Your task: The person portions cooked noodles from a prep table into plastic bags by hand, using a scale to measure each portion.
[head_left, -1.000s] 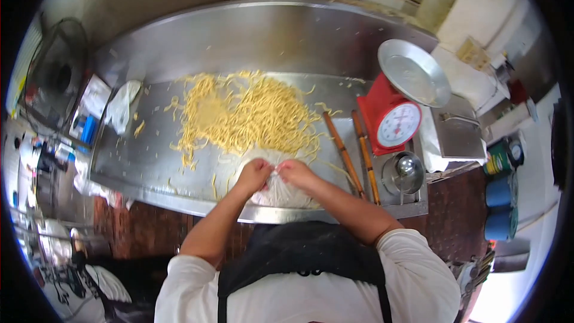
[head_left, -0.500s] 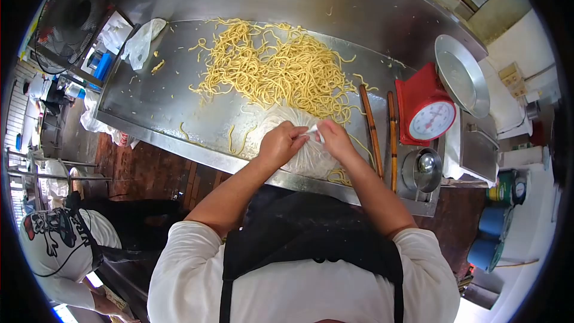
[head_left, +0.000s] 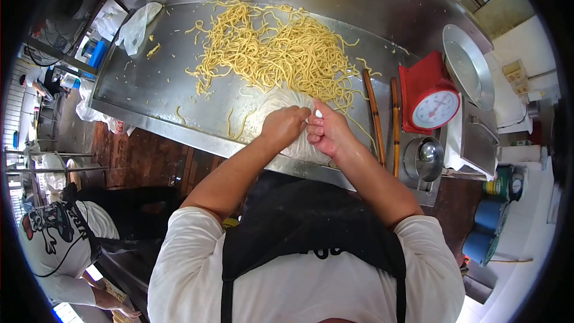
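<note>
A full, translucent plastic bag (head_left: pixel 272 107) rests at the front of the metal table, partly covered by both hands. My left hand (head_left: pixel 286 127) is closed at the gathered top of the bag, gripping its twisted neck. Close beside it, my right hand (head_left: pixel 327 128) is turned with the palm partly up and its fingers curled; a small white bit of the bag's end (head_left: pixel 318 113) shows between thumb and fingers. Just behind the bag spreads a loose heap of yellow noodles (head_left: pixel 287 48). A few stray noodles (head_left: pixel 230 124) lie left of the bag.
To the right lie two bamboo sticks (head_left: pixel 375 116), a red dial scale (head_left: pixel 429 93) with a metal pan (head_left: pixel 469 66), and a round metal bowl (head_left: pixel 412 158). A crumpled plastic bag (head_left: pixel 139 27) lies at the table's left end. Another person (head_left: pixel 66 251) works at lower left.
My right hand has rolled over so its palm faces more upward, and my left hand has closed tighter by it at the bag's neck. The whole view has shifted slightly.
</note>
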Demonstrator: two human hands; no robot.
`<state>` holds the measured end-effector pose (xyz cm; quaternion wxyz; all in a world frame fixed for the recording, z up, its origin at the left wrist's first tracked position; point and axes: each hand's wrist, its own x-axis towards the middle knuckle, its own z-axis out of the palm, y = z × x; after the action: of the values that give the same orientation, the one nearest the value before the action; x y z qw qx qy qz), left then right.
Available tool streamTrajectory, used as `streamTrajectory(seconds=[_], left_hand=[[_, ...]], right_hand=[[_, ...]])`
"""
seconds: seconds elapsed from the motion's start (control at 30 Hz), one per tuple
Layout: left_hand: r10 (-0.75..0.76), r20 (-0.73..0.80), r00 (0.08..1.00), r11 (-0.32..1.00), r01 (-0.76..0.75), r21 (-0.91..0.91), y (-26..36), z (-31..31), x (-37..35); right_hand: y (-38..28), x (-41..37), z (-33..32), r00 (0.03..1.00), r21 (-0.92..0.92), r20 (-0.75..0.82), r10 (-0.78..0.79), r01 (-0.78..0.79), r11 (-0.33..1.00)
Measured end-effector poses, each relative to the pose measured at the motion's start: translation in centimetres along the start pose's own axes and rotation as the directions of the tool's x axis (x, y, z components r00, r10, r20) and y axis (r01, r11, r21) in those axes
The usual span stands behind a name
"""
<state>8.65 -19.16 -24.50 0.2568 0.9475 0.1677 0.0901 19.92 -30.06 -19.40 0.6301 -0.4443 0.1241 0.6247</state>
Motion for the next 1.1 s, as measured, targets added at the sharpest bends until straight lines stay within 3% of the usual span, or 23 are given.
streamTrajectory(seconds=[0.1, 0.27, 0.37, 0.4, 0.43, 0.47, 0.5, 0.53, 0.67, 0.7, 0.73, 0.77, 0.8, 0.83, 0.87, 0.9, 0.93, 0.97, 1.0, 1.07, 1.1], left_hand=[[0.047, -0.071, 0.996, 0.997, -0.051, -0.058, -0.3, 0.4, -0.2], [0.064, -0.06, 0.996, 0.997, -0.067, -0.044, 0.0, 0.3, 0.0], [0.045, -0.052, 0.998, 0.998, -0.047, -0.029, -0.1, 0.0, 0.3], [0.022, -0.032, 0.999, 0.999, -0.023, -0.03, -0.1, -0.1, 0.5], [0.002, -0.01, 1.0, 1.0, -0.002, -0.031, -0.1, -0.2, 0.7], [0.009, -0.007, 1.0, 0.999, -0.01, -0.033, -0.2, 0.0, 0.7], [0.015, 0.001, 1.0, 0.999, -0.015, -0.036, -0.3, 0.1, 0.8], [0.022, 0.01, 1.0, 0.999, -0.021, -0.04, -0.3, 0.1, 0.8], [0.04, -0.024, 0.999, 0.994, -0.042, -0.096, -0.9, 0.0, 0.7], [-0.068, 0.084, 0.994, 0.925, 0.094, -0.368, -1.7, -0.2, 0.7], [-0.143, 0.218, 0.965, 0.768, 0.248, -0.591, -2.4, -0.4, 0.8], [-0.262, 0.319, 0.911, 0.668, 0.409, -0.621, -2.1, -1.9, 1.2], [-0.262, 0.32, 0.91, 0.668, 0.411, -0.62, -1.4, -3.2, 2.2], [-0.25, 0.454, 0.855, 0.857, 0.414, -0.307, -0.2, -4.9, 3.4], [-0.288, 0.567, 0.772, 0.945, 0.326, 0.035, 0.5, -5.6, 4.2], [-0.185, 0.488, 0.853, 0.977, 0.105, 0.186, 0.2, -4.8, 4.6], [-0.196, 0.48, 0.855, 0.974, 0.115, 0.193, 0.7, -5.0, 5.3], [-0.177, 0.529, 0.83, 0.956, 0.017, 0.293, 1.6, -5.5, 5.9], [-0.166, 0.58, 0.797, 0.922, -0.084, 0.379, 2.4, -5.8, 6.4], [-0.169, 0.58, 0.797, 0.909, -0.101, 0.403, 3.2, -5.5, 6.4], [-0.086, 0.48, 0.873, 0.918, -0.118, 0.379, 2.9, -4.5, 6.0]], right_hand=[[0.5, -0.7, -0.4, 1.0, -0.017, -0.011, -0.01, 0.01, 1.0], [0.5, -1.7, -1.0, 0.998, -0.049, -0.043, -0.036, 0.034, 0.998], [0.5, -1.3, -1.7, 0.995, -0.199, -0.016, -0.098, 0.093, 0.975], [0.5, -1.2, -1.9, 0.964, -0.507, -0.008, -0.265, 0.224, 0.832], [0.5, -1.1, -2.1, 0.909, -0.754, 0.052, -0.413, 0.306, 0.581], [0.5, -0.8, -3.1, 0.907, -0.753, 0.046, -0.418, 0.307, 0.582], [0.4, -0.4, -4.5, 0.857, -0.909, 0.219, -0.466, 0.352, 0.221], [0.0, -0.7, -4.6, 0.808, -0.919, 0.393, -0.439, 0.352, -0.175], [-0.8, -2.1, -4.0, 0.902, -0.942, 0.307, -0.304, 0.242, -0.233], [-1.0, -2.5, -3.9, 0.935, -0.964, 0.265, -0.236, 0.251, -0.088], [-1.1, -2.8, -3.9, 0.959, -0.968, 0.234, -0.158, 0.246, 0.058], [-1.1, -3.0, -3.7, 0.96, -0.968, 0.23, -0.161, 0.243, 0.061], [-1.0, -3.2, -3.4, 0.957, -0.96, 0.245, -0.154, 0.262, 0.097], [-0.5, -3.1, -3.1, 0.954, -0.95, 0.263, -0.143, 0.281, 0.133], [0.1, -3.0, -2.7, 0.954, -0.949, 0.268, -0.132, 0.285, 0.132], [0.8, -2.8, -2.1, 0.918, -0.932, 0.363, -0.163, 0.362, -0.034], [1.2, -2.6, -1.7, 0.87, -0.883, 0.459, -0.179, 0.425, -0.2], [1.3, -2.5, -1.6, 0.854, -0.872, 0.473, -0.215, 0.42, -0.249], [1.2, -2.0, -2.2, 0.852, -0.867, 0.482, -0.204, 0.43, -0.252], [0.7, -0.4, -4.1, 0.776, -0.841, 0.537, -0.331, 0.464, -0.279], [0.4, 0.5, -4.8, 0.773, -0.834, 0.548, -0.319, 0.474, -0.283]])
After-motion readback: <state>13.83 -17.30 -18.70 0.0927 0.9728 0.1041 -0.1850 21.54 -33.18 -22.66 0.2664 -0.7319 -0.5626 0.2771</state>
